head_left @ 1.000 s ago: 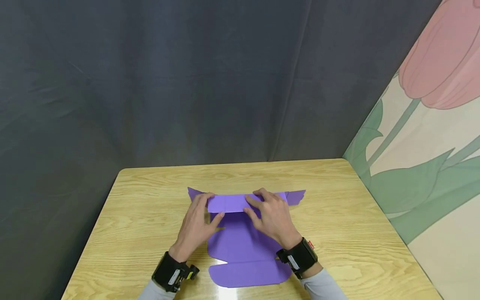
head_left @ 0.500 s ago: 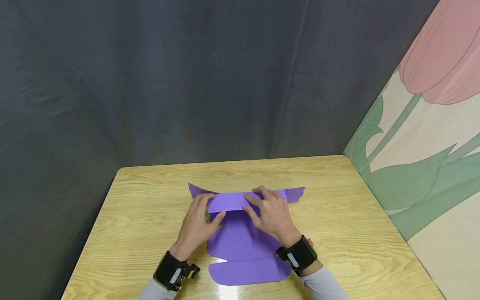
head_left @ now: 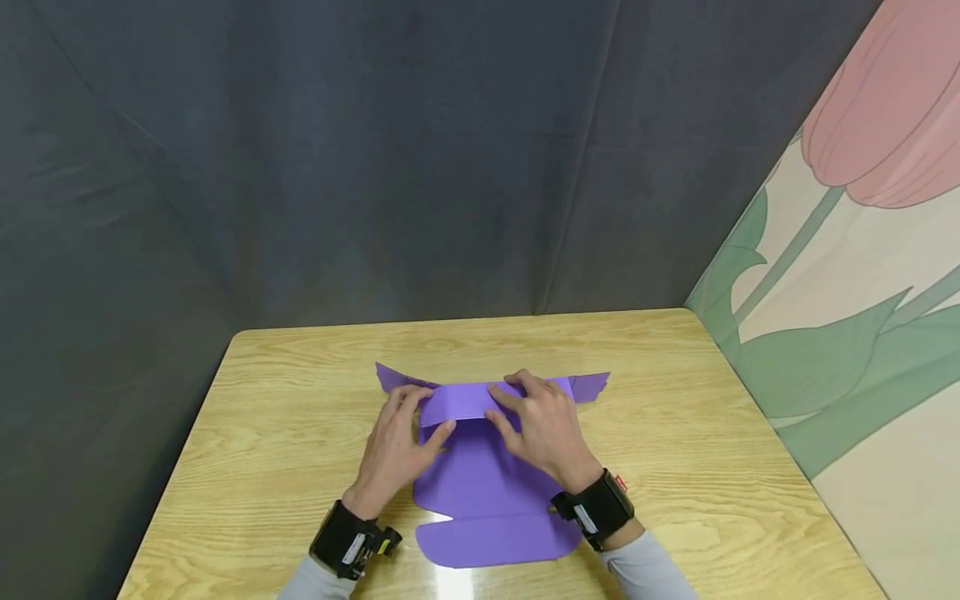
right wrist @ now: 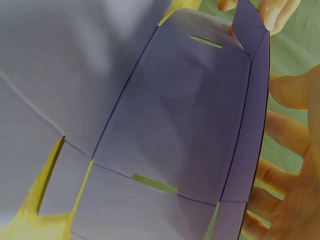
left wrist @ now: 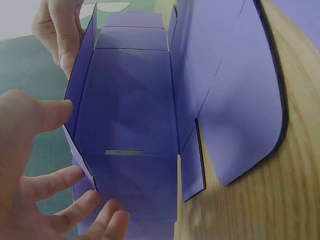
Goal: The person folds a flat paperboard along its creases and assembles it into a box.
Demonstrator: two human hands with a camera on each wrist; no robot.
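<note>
A purple cardboard box [head_left: 480, 479], partly folded, lies on the wooden table, its far wall raised and a narrow flap [head_left: 461, 402] turned toward me along the top. At the flap's left end my left hand [head_left: 393, 442] grips it, fingertips on the far side and thumb near its front edge. My right hand [head_left: 551, 429] holds the flap right of its middle, thumb low and fingers spread over the top. In the left wrist view the flap's end tab [left wrist: 80, 152] bends between thumb and fingers. Slots [right wrist: 155, 183] show in the wall in the right wrist view.
Side tabs [head_left: 591, 387] stick out at both ends of the raised wall. The wide near panel [head_left: 498, 542] lies toward the front of the wooden table [head_left: 712, 467]. A dark curtain [head_left: 412, 167] hangs behind, and a flower-patterned cloth [head_left: 840, 367] is at the right.
The left end of the flap has bent slightly inward under my left fingers. My right hand stays nearly where it was, and the head view has shifted a little.
</note>
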